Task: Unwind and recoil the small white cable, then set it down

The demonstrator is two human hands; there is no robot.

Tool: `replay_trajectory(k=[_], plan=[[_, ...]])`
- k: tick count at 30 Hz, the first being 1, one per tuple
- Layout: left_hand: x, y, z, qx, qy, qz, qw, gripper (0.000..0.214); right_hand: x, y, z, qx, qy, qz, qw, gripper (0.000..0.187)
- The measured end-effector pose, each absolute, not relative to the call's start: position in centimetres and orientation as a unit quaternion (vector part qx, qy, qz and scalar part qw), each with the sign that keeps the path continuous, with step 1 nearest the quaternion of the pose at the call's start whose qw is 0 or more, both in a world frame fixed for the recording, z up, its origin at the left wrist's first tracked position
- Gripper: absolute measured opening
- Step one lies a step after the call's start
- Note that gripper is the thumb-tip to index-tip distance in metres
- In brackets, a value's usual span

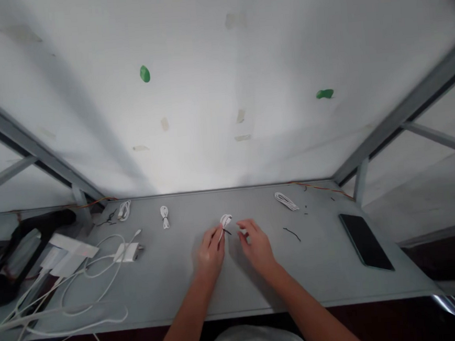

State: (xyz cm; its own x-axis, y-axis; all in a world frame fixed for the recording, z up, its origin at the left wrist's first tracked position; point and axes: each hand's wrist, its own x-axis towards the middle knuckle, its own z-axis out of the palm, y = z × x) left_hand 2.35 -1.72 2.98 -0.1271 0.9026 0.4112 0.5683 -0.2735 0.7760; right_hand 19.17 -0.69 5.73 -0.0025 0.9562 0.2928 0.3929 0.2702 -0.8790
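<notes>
Near the middle of the table, my left hand (210,253) is closed on a small coiled white cable (226,220). A short black twist tie (227,232) crosses the coil and sticks out to the right of my fingertips. Just to the right, my right hand (256,246) is raised with thumb and fingers curved and apart, and I see nothing between them. It does not touch the cable. Part of the coil is hidden behind my left fingers. Another black twist tie (292,233) lies on the table right of my right hand.
On the grey table (183,305) lie a tied white cable (165,217), a looped white cable (285,201), another coil (124,210) and a phone (366,241). At left are a white charger (126,252), loose white cables and a black object (38,227). A wall rises behind.
</notes>
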Motion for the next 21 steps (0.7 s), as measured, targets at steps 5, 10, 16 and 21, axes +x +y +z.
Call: replay_trajectory(k=[5,10,16,21], plan=[[2.8,-1.7,2.8,0.644,0.565,0.496,0.145,0.039,19.2,-0.3,6.6,-0.422,-0.797,0.119,0.414,0.030],[2.4,-1.5,2.3,0.689,0.541,0.466,0.124,0.040,18.3,-0.5,6.7,-0.455,-0.800,0.102,0.377,0.028],[1.8,-1.5,1.7,0.739,0.532,0.404,0.086,0.038,17.6,1.0,5.7,-0.542,-0.519,0.547,0.370,0.027],[2.4,-0.5,0.4,0.765,0.530,0.366,0.018,0.034,18.4,3.2,5.4,-0.526,-0.392,0.683,0.322,0.023]])
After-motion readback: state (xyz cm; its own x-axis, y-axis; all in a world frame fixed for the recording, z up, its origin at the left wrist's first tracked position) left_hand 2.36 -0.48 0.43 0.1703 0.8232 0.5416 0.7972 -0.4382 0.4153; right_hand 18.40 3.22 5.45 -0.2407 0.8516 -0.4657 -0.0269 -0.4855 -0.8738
